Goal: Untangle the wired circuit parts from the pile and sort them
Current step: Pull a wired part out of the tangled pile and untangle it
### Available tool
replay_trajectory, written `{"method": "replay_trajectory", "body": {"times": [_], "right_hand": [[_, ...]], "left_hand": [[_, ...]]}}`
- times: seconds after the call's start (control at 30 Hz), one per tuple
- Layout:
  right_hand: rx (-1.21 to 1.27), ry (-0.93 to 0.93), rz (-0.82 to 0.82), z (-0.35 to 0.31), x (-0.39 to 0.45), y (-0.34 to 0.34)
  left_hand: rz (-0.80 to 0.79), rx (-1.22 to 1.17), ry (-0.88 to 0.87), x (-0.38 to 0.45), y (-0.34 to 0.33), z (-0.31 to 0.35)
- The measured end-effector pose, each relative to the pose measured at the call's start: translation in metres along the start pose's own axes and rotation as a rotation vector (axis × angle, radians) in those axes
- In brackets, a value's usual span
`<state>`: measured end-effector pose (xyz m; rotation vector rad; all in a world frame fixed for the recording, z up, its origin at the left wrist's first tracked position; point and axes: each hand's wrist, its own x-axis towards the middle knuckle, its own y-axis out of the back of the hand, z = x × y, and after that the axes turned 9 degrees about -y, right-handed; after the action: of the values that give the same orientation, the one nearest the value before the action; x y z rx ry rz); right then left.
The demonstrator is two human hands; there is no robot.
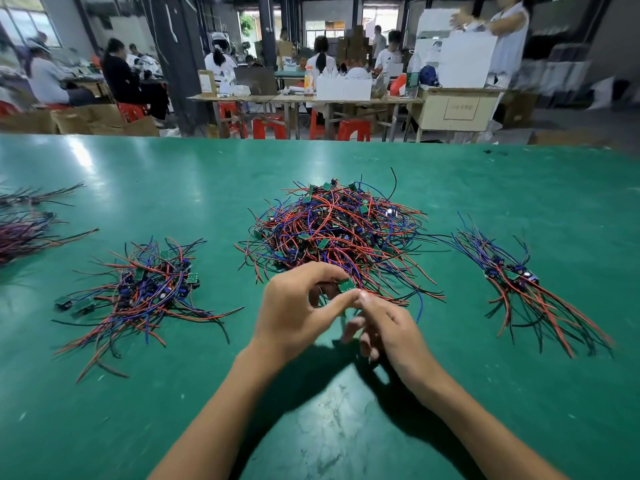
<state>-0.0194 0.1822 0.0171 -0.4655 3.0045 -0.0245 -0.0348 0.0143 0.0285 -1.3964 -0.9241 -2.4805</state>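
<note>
Right hand (384, 327) fingers (353, 329) motion-blurred; what they hold cannot be told. Small green board (346, 285) half hidden behind left hand (294, 306) fingertips. Two dark wire bundles (24, 230) at far left cut by frame edge and smeared. Bench (138, 410) runs off left, right and near edges. Both forearms cut off at near edge.
</note>
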Motion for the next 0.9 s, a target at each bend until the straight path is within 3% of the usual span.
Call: {"method": "replay_trajectory", "body": {"times": [0.17, 0.4, 0.57, 0.73, 0.9], "right_hand": [[0.363, -0.056, -0.045, -0.009, 0.004, 0.01], [0.511, -0.058, -0.04, -0.011, 0.001, 0.01], [0.459, -0.008, -0.011, -0.014, -0.001, 0.013], [0.267, 0.154, 0.183, -0.015, 0.0, 0.016], [0.232, 0.164, 0.341, -0.017, 0.002, 0.019]], "left_hand": [[0.034, -0.073, -0.096, 0.005, -0.002, 0.013], [0.047, -0.122, -0.068, 0.009, 0.002, 0.019], [0.007, -0.332, 0.091, 0.008, 0.008, 0.014], [-0.13, -0.465, 0.291, 0.008, 0.013, 0.005], [-0.185, -0.482, 0.41, 0.008, 0.011, 0.008]]}}
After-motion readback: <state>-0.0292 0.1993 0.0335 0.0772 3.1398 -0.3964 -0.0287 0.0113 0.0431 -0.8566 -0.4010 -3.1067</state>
